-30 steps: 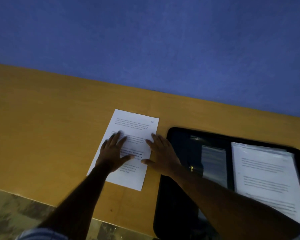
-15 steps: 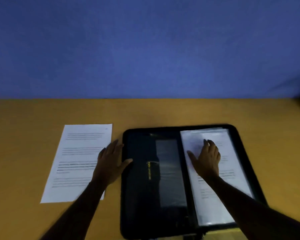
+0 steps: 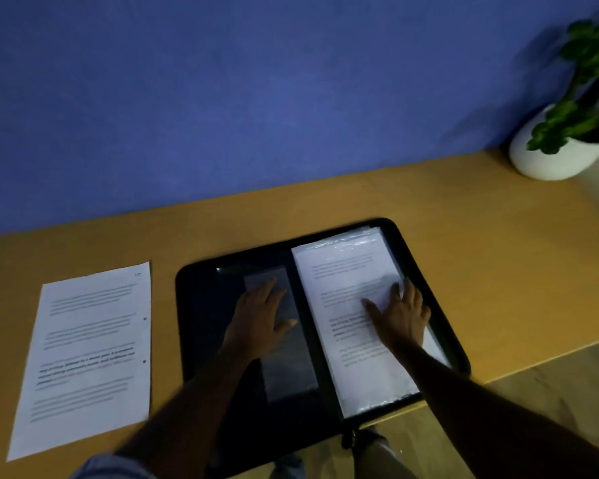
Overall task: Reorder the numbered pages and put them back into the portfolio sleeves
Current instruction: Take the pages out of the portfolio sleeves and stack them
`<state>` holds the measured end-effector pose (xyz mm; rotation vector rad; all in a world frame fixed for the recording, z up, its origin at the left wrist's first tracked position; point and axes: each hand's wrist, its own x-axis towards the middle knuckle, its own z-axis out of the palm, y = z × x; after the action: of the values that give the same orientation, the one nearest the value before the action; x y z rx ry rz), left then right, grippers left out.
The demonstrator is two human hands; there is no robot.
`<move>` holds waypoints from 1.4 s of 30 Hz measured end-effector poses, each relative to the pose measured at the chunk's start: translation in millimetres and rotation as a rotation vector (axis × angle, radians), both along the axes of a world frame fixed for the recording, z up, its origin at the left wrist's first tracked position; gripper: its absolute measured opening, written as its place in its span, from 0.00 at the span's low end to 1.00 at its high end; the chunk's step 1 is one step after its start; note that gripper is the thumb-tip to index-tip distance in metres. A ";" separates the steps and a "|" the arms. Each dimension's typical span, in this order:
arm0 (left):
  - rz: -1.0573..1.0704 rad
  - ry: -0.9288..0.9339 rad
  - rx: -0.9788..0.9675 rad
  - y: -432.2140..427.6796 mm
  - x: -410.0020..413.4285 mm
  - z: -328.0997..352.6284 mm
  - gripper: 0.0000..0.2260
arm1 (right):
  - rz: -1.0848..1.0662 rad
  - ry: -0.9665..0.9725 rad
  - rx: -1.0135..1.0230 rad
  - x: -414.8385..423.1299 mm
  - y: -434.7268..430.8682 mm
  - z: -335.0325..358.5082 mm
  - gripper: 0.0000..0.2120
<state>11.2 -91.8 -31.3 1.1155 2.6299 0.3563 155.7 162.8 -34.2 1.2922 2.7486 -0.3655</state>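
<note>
so my left hand [image 3: 260,316] just slid off the loose page [image 3: 83,354], now lying on the table [image 3: 498,254] beside the open portfolio [image 3: 201,323], and both hands rest inside it, fingers [image 3: 267,290] flat and holding nothing, right hand [image 3: 400,318] on the sleeved page [image 3: 343,267], so I guess the next sheet's coming out

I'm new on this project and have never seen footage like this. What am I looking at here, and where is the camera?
No machine: a person's two bare hands, filmed by a head-worn camera looking down. On the wooden table lie an open black portfolio, a loose printed page to its left, and a potted plant far right. The left hand rests flat on the portfolio's left half; the right hand presses the sleeved page. Neither holds anything.
</note>
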 end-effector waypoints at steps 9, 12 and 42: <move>0.011 0.016 -0.095 4.4 7.7 -5.1 0.34 | 0.086 0.301 -0.132 -7.3 -0.6 19.1 0.11; 0.078 -0.023 -0.067 15.6 12.9 4.2 0.31 | 0.112 0.315 -0.223 -13.2 -9.3 42.7 0.13; 1.189 -0.833 0.647 -94.3 -26.0 24.6 0.07 | 0.813 0.088 -0.268 -28.4 -142.7 -9.7 0.40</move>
<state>-14.9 -186.1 -6.7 -0.6039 2.0513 1.5294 127.3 20.1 -43.8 0.0567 2.8615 -0.6700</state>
